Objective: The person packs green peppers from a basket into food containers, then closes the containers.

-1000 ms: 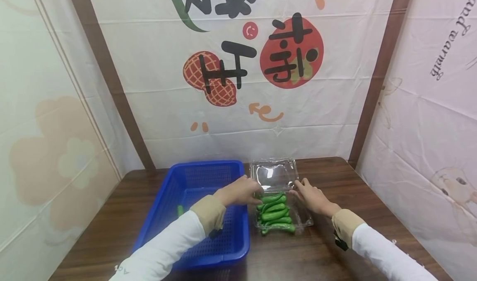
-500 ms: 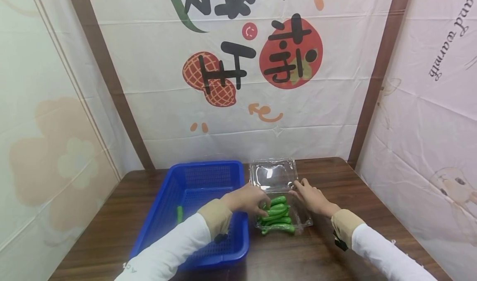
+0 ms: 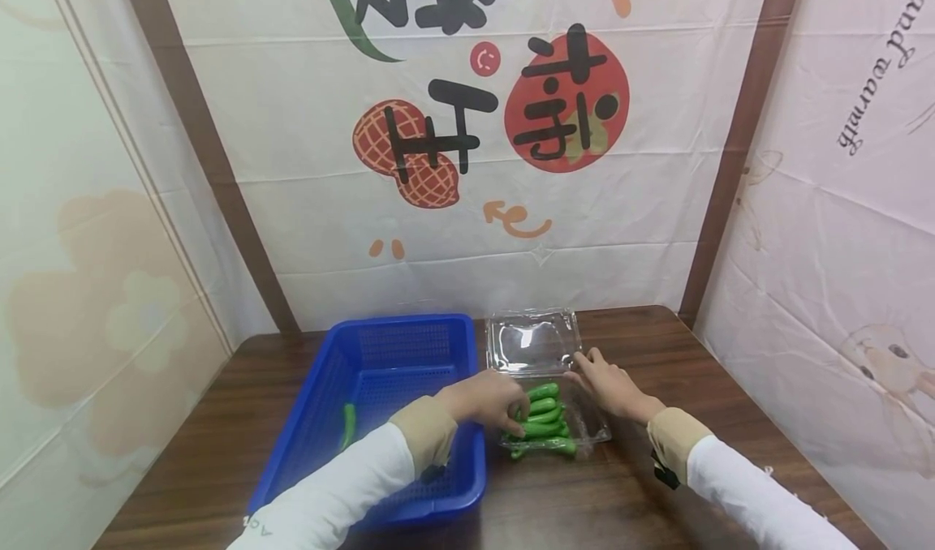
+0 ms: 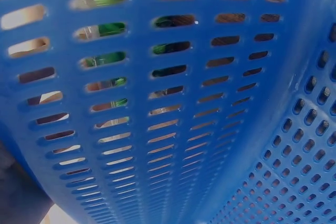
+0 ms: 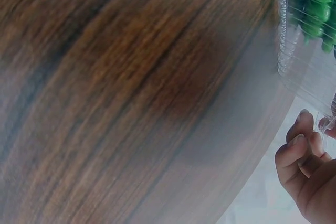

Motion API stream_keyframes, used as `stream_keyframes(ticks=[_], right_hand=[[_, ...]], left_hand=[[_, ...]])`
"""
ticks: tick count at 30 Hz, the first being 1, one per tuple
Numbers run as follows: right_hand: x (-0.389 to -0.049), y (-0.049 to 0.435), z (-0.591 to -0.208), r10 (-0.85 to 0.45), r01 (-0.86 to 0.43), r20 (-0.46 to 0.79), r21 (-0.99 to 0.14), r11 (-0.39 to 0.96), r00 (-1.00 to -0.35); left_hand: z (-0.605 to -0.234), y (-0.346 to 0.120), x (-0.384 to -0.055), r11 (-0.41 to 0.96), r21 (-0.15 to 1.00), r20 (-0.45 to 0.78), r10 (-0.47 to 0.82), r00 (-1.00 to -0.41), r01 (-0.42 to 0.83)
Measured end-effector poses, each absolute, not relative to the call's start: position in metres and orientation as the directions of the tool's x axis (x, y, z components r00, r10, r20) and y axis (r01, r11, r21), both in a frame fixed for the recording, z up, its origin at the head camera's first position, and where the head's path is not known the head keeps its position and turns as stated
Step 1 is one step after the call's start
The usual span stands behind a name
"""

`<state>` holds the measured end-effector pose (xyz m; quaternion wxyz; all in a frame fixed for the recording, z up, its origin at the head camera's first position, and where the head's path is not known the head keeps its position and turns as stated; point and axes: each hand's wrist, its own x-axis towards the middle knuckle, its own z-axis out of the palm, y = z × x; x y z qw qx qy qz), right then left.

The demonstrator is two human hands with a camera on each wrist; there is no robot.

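Note:
A clear plastic clamshell box [image 3: 595, 434] lies on the table with its lid [image 3: 529, 343] folded back. Several green chili peppers [image 3: 542, 430] are piled in its base. My left hand [image 3: 485, 397] reaches over the pile from the left, thumb and fingers bent down at the left ends of the peppers; whether it pinches one is hidden. My right hand [image 3: 612, 386] holds the box by its right side near the hinge; in the right wrist view its fingers [image 5: 295, 153] curl at the box corner. The blue basket wall [image 4: 142, 114] fills the left wrist view.
A blue perforated basket [image 3: 480, 461] stands left of the box, under my left forearm. One green chili pepper [image 3: 349, 424] shows inside it. The brown wooden table [image 3: 584, 505] ends at a fabric backdrop [image 3: 409, 290] behind.
My left hand has moved from the far end of the pile nearer to me, over its middle, and shifted slightly right. The right hand has kept its place on the box.

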<state>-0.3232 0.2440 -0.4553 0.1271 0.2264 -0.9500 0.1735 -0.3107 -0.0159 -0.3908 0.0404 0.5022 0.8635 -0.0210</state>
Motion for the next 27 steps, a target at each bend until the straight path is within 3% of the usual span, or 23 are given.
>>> stream_keyframes(ticks=[14, 22, 27], right_hand=[[-0.3234, 0.2423, -0.4545, -0.381, -0.465, 0.310, -0.272, 0.843, -0.871], [-0.3233, 0.2423, -0.4555, -0.375, -0.467, 0.329, -0.272, 0.841, -0.867], [-0.3228, 0.2430, -0.4555, -0.378, -0.465, 0.314, -0.277, 0.841, -0.871]], left_hand=[[-0.3893, -0.0165, -0.3091, 0.486, 0.010, -0.095, 0.870, -0.483, 0.874], [-0.3918, -0.0162, -0.3093, 0.492, 0.029, -0.050, 0.870, -0.490, 0.870], [-0.3907, -0.0179, -0.3090, 0.463, 0.017, 0.008, 0.886, -0.463, 0.886]])
